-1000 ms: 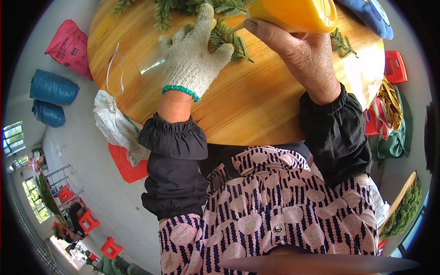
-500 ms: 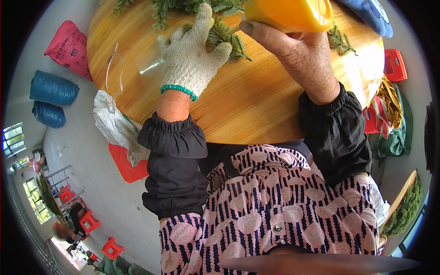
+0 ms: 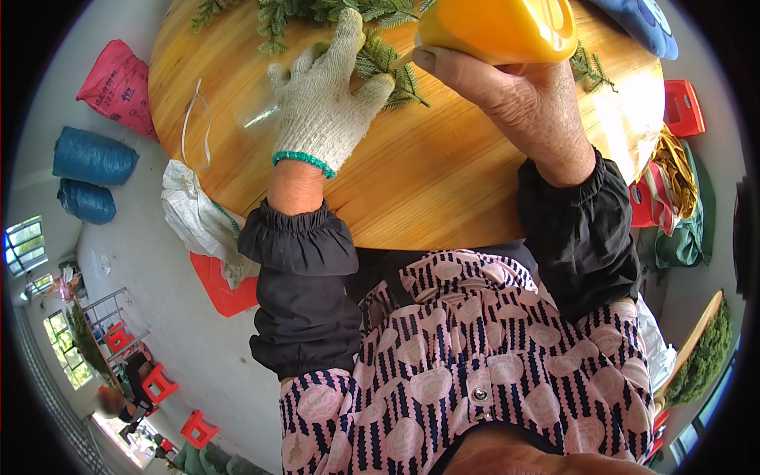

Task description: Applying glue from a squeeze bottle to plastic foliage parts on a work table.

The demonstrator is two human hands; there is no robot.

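My left hand (image 3: 324, 111) wears a white knitted glove with a green cuff. Its fingers are spread over the wooden table, and its thumb and index finger are beside a small green fir sprig (image 3: 405, 85). In my bare right hand (image 3: 526, 99) is a glossy yellow plastic container (image 3: 499, 30), held tilted above the table, with the thumb along its lower left side. A thin brownish tip shows between that thumb and the sprig; whether it belongs to the container I cannot tell. The top of the container is cut off by the frame.
More fir branches (image 3: 317, 9) lie along the table's far side, and another sprig (image 3: 592, 67) is right of the container. A white strap loop (image 3: 207, 131) rests on the round wooden table (image 3: 427, 198). Red stools, sacks (image 3: 95, 158) and a blue item (image 3: 637, 24) surround it.
My right hand and the yellow container have come slightly nearer to me. My left hand stays spread in about the same place.
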